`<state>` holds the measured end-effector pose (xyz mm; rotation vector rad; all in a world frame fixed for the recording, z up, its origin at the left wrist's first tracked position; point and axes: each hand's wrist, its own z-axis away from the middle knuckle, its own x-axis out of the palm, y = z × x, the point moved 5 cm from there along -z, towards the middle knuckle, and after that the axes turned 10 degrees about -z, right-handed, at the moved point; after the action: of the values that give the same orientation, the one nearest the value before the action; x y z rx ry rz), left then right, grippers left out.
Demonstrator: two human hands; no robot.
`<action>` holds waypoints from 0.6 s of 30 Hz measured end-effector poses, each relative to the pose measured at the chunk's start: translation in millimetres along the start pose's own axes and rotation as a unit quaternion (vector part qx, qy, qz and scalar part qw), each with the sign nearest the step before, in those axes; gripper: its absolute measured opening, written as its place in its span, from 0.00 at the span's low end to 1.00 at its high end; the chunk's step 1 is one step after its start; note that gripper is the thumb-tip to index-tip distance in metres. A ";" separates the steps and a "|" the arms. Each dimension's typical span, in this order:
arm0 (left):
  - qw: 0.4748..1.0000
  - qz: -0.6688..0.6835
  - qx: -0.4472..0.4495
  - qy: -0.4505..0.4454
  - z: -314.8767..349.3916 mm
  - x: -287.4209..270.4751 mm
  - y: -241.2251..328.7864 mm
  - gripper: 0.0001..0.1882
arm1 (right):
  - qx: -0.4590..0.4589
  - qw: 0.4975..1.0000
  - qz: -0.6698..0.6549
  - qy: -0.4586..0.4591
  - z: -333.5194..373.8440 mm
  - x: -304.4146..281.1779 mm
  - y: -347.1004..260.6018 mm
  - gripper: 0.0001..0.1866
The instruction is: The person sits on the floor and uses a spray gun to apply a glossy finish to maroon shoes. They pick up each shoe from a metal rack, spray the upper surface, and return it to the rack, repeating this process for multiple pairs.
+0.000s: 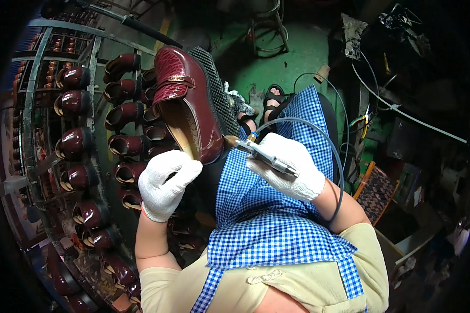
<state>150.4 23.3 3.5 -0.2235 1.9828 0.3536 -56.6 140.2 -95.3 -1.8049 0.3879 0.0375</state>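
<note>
My left hand (164, 182), in a white glove, grips the heel end of a glossy dark red loafer (185, 101) with a metal bar across its top and a black textured sole. I hold the shoe tilted up in front of me. In my gloved right hand (292, 167) is a slim metal pen-like tool (261, 154) with a grey hose (318, 141) looping from its back end. The tool's tip touches the shoe's side near the heel, at the sole edge. A blue-and-white checked apron (266, 219) covers my lap.
A metal rack (42, 130) curves along my left, loaded with several matching dark red shoes (75, 143). The green floor (292, 57) lies ahead with my sandalled foot (274, 99), a stool frame (269, 26), cables and clutter at right.
</note>
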 end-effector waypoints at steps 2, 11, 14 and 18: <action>0.999 0.013 -0.005 -0.051 -11.5 -1.9 2.0 0.18 | -0.013 1.000 0.000 0.009 2.8 -4.2 -2.2 0.11; 0.979 0.030 -0.018 -0.203 -63.3 7.4 7.1 0.22 | 0.011 0.999 0.031 0.005 16.9 -21.8 -14.0 0.10; 0.974 -0.066 0.171 -0.136 -82.9 5.8 19.5 0.25 | 0.015 0.999 0.031 0.022 20.1 -26.5 -15.6 0.10; 0.965 -0.049 0.143 -0.215 -104.2 22.2 18.8 0.38 | -0.005 0.997 0.038 0.064 21.5 -33.2 -12.6 0.09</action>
<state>46.5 5.0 27.4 -0.0515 1.5629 0.0405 -80.6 171.3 -81.9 -1.8067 0.5477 -0.0240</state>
